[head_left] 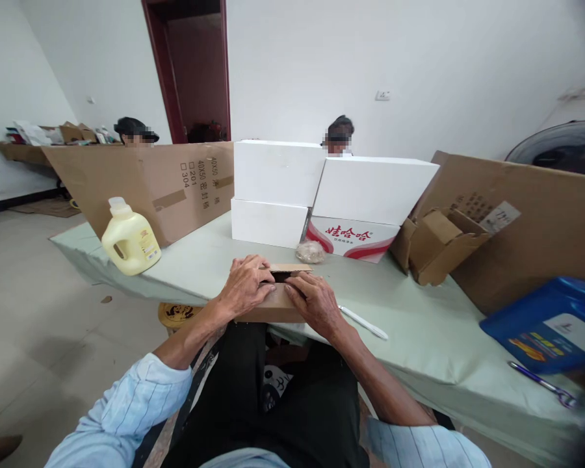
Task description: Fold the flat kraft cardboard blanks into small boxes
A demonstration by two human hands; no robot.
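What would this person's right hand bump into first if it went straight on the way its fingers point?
The small cardboard box, which the right hand already touches at its opening. Just past that, probably the left hand, though depth is hard to judge.

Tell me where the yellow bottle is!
In the head view, the yellow bottle stands on the left of the table, left of the left hand, in front of the big brown cardboard.

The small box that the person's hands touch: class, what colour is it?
The small box is brown; it shows best in the head view.
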